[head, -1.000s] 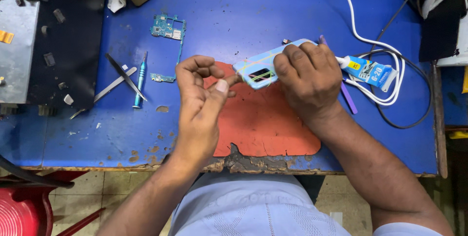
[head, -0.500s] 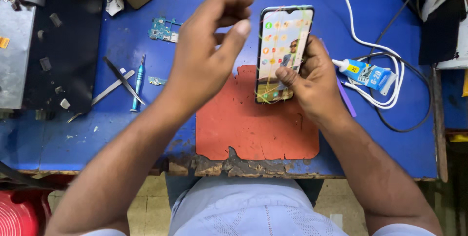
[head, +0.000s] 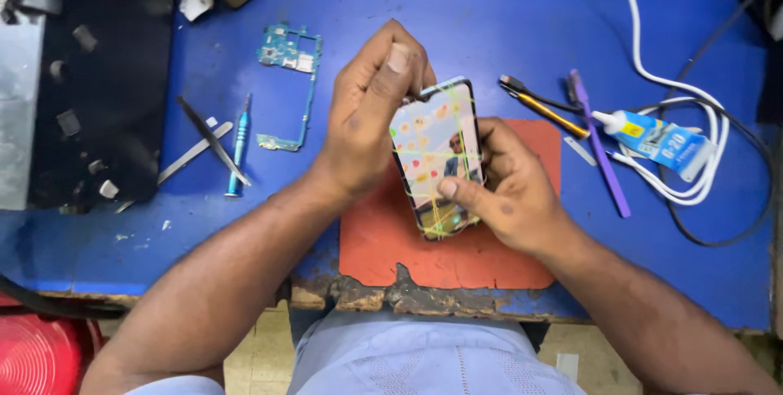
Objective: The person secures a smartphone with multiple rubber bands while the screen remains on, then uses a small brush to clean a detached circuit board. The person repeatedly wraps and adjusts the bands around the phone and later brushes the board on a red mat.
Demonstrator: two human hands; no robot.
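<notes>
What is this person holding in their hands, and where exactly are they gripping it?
A smartphone with its screen lit. The right hand grips its lower part, thumb on the screen; the left hand holds its top left edge.

One head-worn camera is looking almost straight down, from close above, at the worn blue-painted workbench. The bench's near chipped edge is running along the lower part of the frame.

A lit, colourful phone screen over the orange mat; blue-labelled glue tube lies right.
</notes>
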